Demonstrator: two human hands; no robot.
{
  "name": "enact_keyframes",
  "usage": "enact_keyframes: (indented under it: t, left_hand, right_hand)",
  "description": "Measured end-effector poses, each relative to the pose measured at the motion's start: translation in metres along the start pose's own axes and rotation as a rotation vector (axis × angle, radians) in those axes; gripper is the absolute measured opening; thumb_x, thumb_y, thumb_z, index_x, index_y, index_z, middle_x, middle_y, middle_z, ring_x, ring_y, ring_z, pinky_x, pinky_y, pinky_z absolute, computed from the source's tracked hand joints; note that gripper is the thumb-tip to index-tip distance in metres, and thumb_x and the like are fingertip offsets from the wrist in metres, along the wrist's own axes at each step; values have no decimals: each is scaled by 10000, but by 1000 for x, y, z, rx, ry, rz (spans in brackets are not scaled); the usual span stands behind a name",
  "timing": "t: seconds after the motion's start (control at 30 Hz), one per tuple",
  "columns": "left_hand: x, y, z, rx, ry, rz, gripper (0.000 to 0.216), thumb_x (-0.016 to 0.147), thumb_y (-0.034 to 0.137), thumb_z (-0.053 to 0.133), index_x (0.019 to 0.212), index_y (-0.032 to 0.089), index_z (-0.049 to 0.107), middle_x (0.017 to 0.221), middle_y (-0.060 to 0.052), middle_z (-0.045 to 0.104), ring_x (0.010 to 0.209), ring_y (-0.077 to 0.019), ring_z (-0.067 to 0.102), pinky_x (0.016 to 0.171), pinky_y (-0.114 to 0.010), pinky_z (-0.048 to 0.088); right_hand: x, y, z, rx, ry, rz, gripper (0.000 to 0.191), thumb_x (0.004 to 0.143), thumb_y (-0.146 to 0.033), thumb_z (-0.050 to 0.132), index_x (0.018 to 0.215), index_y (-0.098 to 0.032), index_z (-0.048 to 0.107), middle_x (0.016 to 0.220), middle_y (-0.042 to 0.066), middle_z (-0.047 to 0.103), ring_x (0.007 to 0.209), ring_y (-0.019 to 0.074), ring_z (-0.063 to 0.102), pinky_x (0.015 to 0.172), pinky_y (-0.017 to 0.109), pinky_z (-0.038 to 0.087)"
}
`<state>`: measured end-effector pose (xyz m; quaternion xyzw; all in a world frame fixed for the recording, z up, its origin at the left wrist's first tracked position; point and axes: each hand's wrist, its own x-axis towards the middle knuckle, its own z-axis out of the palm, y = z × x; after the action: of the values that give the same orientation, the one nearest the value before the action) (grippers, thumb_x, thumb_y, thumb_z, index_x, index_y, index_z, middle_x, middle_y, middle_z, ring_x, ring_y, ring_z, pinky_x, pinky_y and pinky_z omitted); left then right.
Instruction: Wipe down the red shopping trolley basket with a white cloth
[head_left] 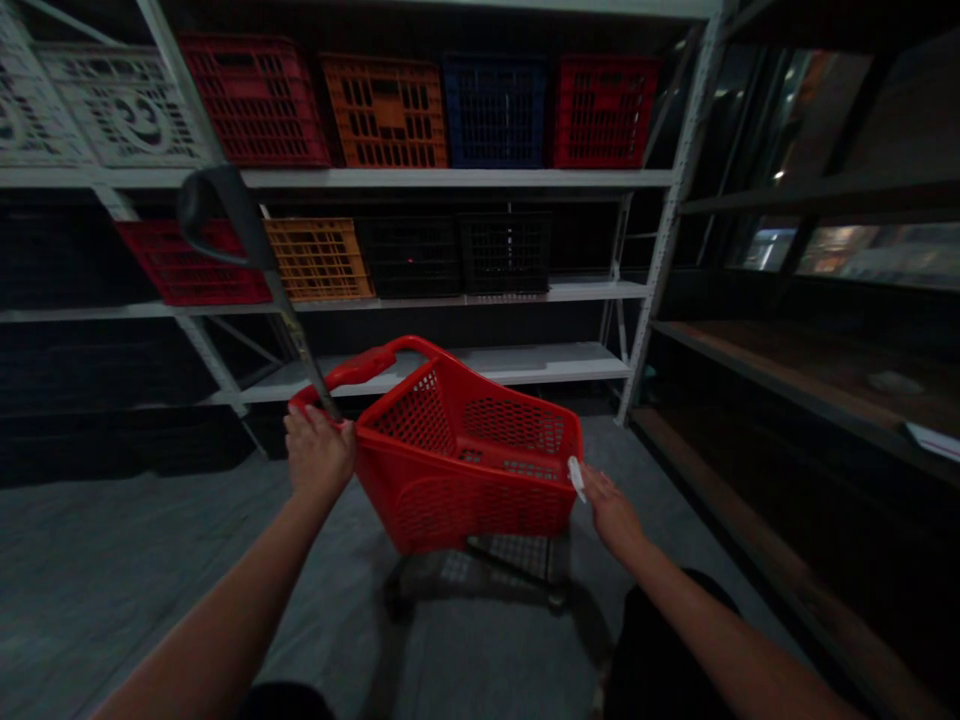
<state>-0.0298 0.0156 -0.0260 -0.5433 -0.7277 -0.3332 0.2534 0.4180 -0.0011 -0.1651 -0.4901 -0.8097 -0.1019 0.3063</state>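
A red plastic shopping basket (465, 470) on wheels stands on the grey floor in front of me. My left hand (317, 452) is closed round the base of its long grey pull handle (247, 240), which rises up and to the left. My right hand (611, 510) rests at the basket's right rim, fingers pinched on a small white object (576, 477) that I cannot identify. A red carrying handle (375, 362) arches over the basket's far side.
Metal shelving (450, 178) ahead holds red, orange, blue, black and white crates (386, 112) on two levels. A dark wooden shelf unit (810, 390) runs along the right. Grey floor (112, 580) spreads to the left.
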Motion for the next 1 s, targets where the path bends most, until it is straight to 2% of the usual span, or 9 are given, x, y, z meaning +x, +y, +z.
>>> enact_keyframes:
  t: [0.1, 0.23, 0.37, 0.47, 0.53, 0.67, 0.77, 0.87, 1.0]
  left_hand:
    - [-42, 53, 8, -90, -48, 126, 566, 871, 382, 284, 1323, 40, 296, 1441, -236, 165, 1338, -334, 128, 1029, -529, 227]
    - [-108, 139, 16, -231, -267, 388, 384, 866, 356, 347, 1137, 170, 545, 1392, -138, 353, 1310, -292, 249, 1032, -518, 245]
    - [-138, 188, 22, -339, -340, 392, 322, 865, 348, 358, 926, 220, 648, 1155, -87, 589, 1228, -297, 361, 1018, -604, 165]
    - [-138, 188, 27, -371, -329, 342, 337, 860, 347, 371, 762, 209, 662, 844, -51, 665, 1046, -261, 485, 1029, -612, 98]
    - [-135, 179, 30, -387, -329, 345, 339, 859, 338, 375, 725, 204, 656, 779, -34, 653, 972, -231, 503, 1041, -594, 86]
    - [-131, 160, 36, -371, -329, 365, 318, 853, 314, 390, 708, 220, 656, 781, -24, 633, 968, -222, 492, 1041, -595, 71]
    - [-129, 151, 41, -362, -315, 385, 297, 841, 291, 404, 698, 223, 655, 787, -26, 625, 958, -219, 488, 1039, -589, 100]
    - [-128, 148, 44, -357, -293, 388, 294, 835, 287, 412, 685, 213, 654, 794, -33, 623, 956, -221, 489, 1041, -577, 122]
    - [-126, 146, 45, -344, -274, 393, 308, 840, 284, 395, 694, 206, 655, 815, -48, 618, 969, -229, 489, 1043, -559, 147]
  right_hand:
    - [1, -8, 9, 45, 70, 29, 629, 726, 50, 278, 1312, -141, 405, 1292, 110, 488, 1234, 189, 404, 1005, 445, 368]
    - [1, -45, 21, 134, 163, -70, 564, 799, -12, 303, 1332, -182, 376, 1319, 87, 463, 1264, 187, 358, 1006, 430, 378]
    - [-6, -67, 19, 124, 58, -148, 629, 784, 0, 314, 1368, -232, 295, 1344, 52, 435, 1296, 206, 297, 1026, 485, 328]
    - [-2, -57, 21, 141, 15, -264, 614, 778, -7, 343, 1350, -231, 336, 1344, 47, 437, 1314, 207, 252, 1031, 475, 323]
    - [11, -34, 25, 160, 42, -289, 572, 779, -2, 342, 1310, -202, 407, 1321, 65, 464, 1297, 184, 293, 1020, 435, 353]
    - [52, 23, 29, 129, 78, -77, 532, 768, 14, 314, 1221, -179, 513, 1253, 84, 532, 1212, 161, 431, 998, 424, 378]
    - [67, 36, 31, 114, 123, 89, 519, 775, 2, 308, 1214, -171, 523, 1265, 88, 518, 1229, 183, 410, 1010, 463, 346]
    - [49, -4, 43, 170, 136, 68, 436, 829, -78, 353, 1189, -226, 549, 1263, 50, 525, 1285, 216, 320, 1002, 493, 348]
    - [7, -95, 56, 260, 167, -53, 455, 852, -138, 362, 1290, -231, 441, 1328, 47, 456, 1319, 233, 236, 998, 482, 372]
